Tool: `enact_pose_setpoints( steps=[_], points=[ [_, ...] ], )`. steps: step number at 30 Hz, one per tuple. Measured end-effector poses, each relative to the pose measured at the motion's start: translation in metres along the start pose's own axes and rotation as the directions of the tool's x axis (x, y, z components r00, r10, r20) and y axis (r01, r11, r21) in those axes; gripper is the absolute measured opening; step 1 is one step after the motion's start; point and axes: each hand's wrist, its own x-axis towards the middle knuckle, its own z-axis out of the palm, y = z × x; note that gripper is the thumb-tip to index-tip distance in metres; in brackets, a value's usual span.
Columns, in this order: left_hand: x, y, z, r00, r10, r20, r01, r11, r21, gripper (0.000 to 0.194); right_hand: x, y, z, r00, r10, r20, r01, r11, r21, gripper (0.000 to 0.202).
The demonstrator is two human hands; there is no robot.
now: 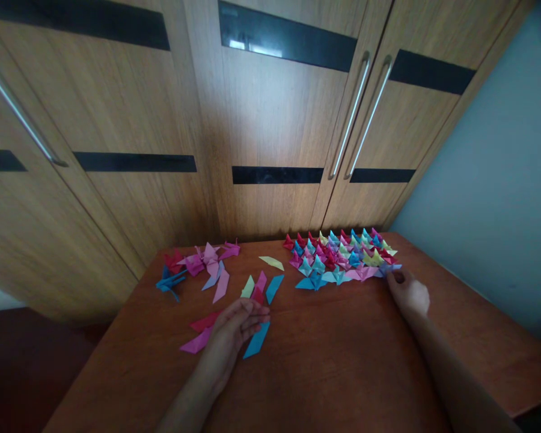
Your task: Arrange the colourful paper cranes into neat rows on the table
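At the near right corner of a grid of folded paper pieces (329, 255), the fingers of my right hand (408, 293) are closed on a lavender folded paper piece (391, 269). My left hand (237, 328) is over scattered flat folded paper strips, its fingers loosely stretched to the right, with no held thing visible. Around it lie a red strip (205, 322), a magenta strip (196, 343), a blue strip (256, 341), a pale green strip (247, 287) and a pink strip (262, 280). The left hand partly covers several of them.
Pink paper cranes (210, 255) and a blue paper crane (169, 281) stand at the back left of the brown table (333, 361). A yellow strip (271, 262) and another blue strip (275, 288) lie mid-table. Behind rises a wooden wardrobe (275, 114); a wall (491, 210) borders the right.
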Motion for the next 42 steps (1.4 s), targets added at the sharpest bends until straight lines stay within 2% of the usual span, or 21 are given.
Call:
enact_pose_setpoints(
  steps=[3, 6, 9, 12, 16, 19, 22, 26, 30, 32, 34, 37, 39, 40, 41, 42],
  points=[
    [0.0, 0.001, -0.001, 1.0, 0.004, 0.023, -0.004, 1.0, 0.02, 0.017, -0.013, -0.005, -0.005, 0.994, -0.006, -0.105, 0.011, 0.999, 0.046, 0.031],
    [-0.001, 0.001, -0.001, 1.0, 0.007, 0.028, -0.008, 0.999, 0.04, 0.019, -0.031, -0.015, -0.009, 0.985, -0.06, -0.159, 0.08, 0.989, 0.123, 0.028],
    [-0.001, 0.001, -0.001, 1.0, 0.01, 0.03, -0.012, 0.998, 0.067, 0.022, -0.045, -0.026, -0.01, 0.979, -0.123, -0.16, 0.152, 0.971, 0.185, 0.028],
    [0.0, 0.0, -0.002, 1.0, 0.016, 0.017, -0.017, 0.998, 0.068, 0.022, -0.052, -0.035, -0.011, 0.979, -0.138, -0.147, 0.172, 0.952, 0.255, 0.029],
    [0.002, -0.002, -0.004, 1.0, 0.023, 0.009, -0.024, 0.998, 0.063, 0.022, -0.069, -0.053, -0.019, 0.968, -0.229, -0.1, 0.25, 0.878, 0.408, 0.029],
    [0.003, -0.003, -0.005, 0.999, 0.041, 0.002, -0.041, 0.997, 0.062, 0.022, -0.093, -0.08, -0.025, 0.933, -0.354, -0.056, 0.326, 0.771, 0.547, 0.029],
    [0.004, -0.002, -0.007, 0.997, 0.081, -0.016, -0.08, 0.995, 0.06, 0.021, -0.12, -0.115, -0.027, 0.877, -0.481, -0.001, 0.358, 0.652, 0.669, 0.025],
    [0.006, 0.002, -0.013, 0.989, 0.124, -0.085, -0.12, 0.991, 0.058, 0.021, -0.145, -0.161, -0.023, 0.811, -0.579, 0.089, 0.305, 0.548, 0.779, 0.018],
    [0.011, 0.007, -0.023, 0.963, 0.214, -0.165, -0.202, 0.976, 0.088, 0.023, -0.161, -0.191, -0.01, 0.742, -0.634, 0.217, 0.164, 0.486, 0.859, 0.017],
    [0.014, 0.011, -0.031, 0.939, 0.273, -0.208, -0.247, 0.959, 0.141, 0.025, -0.167, -0.197, -0.004, 0.716, -0.656, 0.241, 0.142, 0.474, 0.869, 0.015],
    [0.02, 0.018, -0.042, 0.898, 0.359, -0.254, -0.299, 0.922, 0.246, 0.026, -0.172, -0.197, -0.001, 0.697, -0.679, 0.231, 0.176, 0.474, 0.863, 0.014],
    [0.029, 0.036, -0.066, 0.785, 0.542, -0.301, -0.338, 0.781, 0.526, 0.026, -0.175, -0.193, -0.001, 0.681, -0.701, 0.21, 0.248, 0.491, 0.835, 0.015],
    [0.033, 0.049, -0.083, 0.689, 0.657, -0.305, -0.256, 0.615, 0.746, 0.028, -0.175, -0.191, -0.003, 0.679, -0.706, 0.201, 0.277, 0.5, 0.821, 0.015],
    [0.033, 0.056, -0.091, 0.647, 0.704, -0.293, -0.146, 0.491, 0.859, 0.03, -0.175, -0.19, -0.004, 0.678, -0.708, 0.199, 0.283, 0.502, 0.817, 0.014],
    [0.032, 0.062, -0.098, 0.635, 0.728, -0.257, -0.025, 0.352, 0.936, 0.031, -0.175, -0.19, -0.005, 0.679, -0.707, 0.198, 0.285, 0.502, 0.817, 0.014],
    [0.03, 0.067, -0.102, 0.62, 0.745, -0.248, 0.029, 0.294, 0.955, 0.033, -0.175, -0.19, -0.006, 0.68, -0.706, 0.199, 0.283, 0.502, 0.817, 0.013]
  ],
)
